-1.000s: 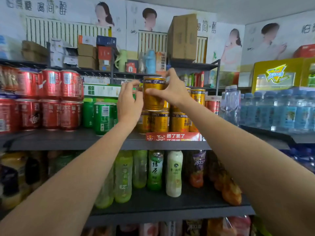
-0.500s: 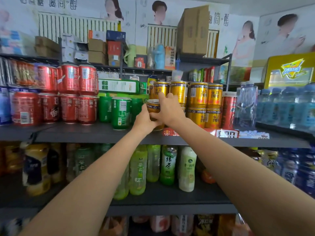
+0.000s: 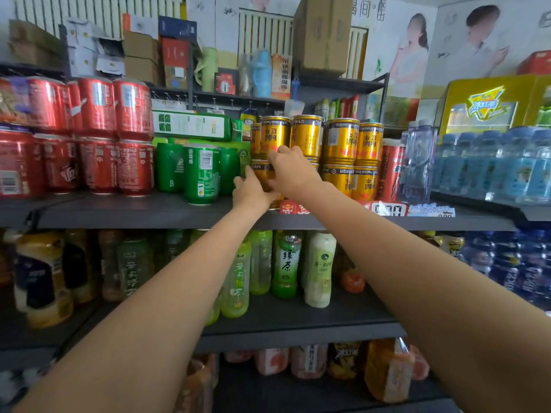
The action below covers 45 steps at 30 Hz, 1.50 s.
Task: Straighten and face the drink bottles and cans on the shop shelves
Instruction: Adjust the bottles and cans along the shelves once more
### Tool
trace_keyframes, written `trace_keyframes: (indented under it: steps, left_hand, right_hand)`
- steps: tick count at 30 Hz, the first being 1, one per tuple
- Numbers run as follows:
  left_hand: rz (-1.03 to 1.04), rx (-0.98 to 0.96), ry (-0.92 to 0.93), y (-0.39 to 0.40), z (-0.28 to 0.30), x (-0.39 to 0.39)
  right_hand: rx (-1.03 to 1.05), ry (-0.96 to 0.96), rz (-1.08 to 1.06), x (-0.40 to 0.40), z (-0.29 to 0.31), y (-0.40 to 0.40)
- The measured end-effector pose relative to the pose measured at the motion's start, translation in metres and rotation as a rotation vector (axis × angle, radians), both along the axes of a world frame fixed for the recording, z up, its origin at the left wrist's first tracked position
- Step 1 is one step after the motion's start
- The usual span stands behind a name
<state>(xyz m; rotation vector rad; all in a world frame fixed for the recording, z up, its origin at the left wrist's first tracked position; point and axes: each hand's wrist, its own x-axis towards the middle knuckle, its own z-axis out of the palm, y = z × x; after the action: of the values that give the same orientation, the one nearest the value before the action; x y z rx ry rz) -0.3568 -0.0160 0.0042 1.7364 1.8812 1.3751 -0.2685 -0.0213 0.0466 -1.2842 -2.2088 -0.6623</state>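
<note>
The gold can (image 3: 262, 177) stands on the bottom tier of the gold stack on the upper shelf (image 3: 134, 211); I see my left hand (image 3: 252, 190) and right hand (image 3: 290, 171) both curled around it. Green cans (image 3: 201, 174) stand just left.

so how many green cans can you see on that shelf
3: left green can, middle one standing forward, right one beside the held gold can. More may be hidden behind.
</note>
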Motion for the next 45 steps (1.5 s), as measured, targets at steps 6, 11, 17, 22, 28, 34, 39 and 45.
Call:
trace_keyframes:
  steps: [6,11,17,22,28,34,39,45]
  left_hand:
    - [0.199,0.494,0.079,-0.031,-0.012,0.005]
    - [0.048,0.717,0.323,-0.047,-0.035,0.03]
    - [-0.227,0.659,0.676,-0.048,-0.085,0.076]
    - [-0.36,0.444,0.774,-0.051,-0.099,0.11]
    - [-0.524,0.144,0.94,-0.052,-0.146,0.127]
    - [-0.495,-0.114,1.057,-0.044,-0.165,0.144]
    - [-0.411,-0.095,1.022,-0.033,-0.163,0.185]
    - [-0.339,-0.11,1.022,-0.025,-0.178,0.259]
  right_hand:
    - [0.195,-0.019,0.055,0.035,0.003,-0.015]
    - [0.329,-0.001,-0.075,0.094,-0.009,-0.032]
    - [0.221,0.071,-0.355,0.168,-0.062,-0.047]
    - [0.067,0.052,-0.483,0.204,-0.103,-0.056]
    - [-0.272,0.076,-0.5,0.209,-0.155,-0.061]
    - [-0.489,0.003,-0.489,0.229,-0.192,-0.052]
    - [-0.495,0.07,-0.45,0.267,-0.192,-0.032]
    - [-0.541,-0.031,-0.357,0.339,-0.207,-0.004]
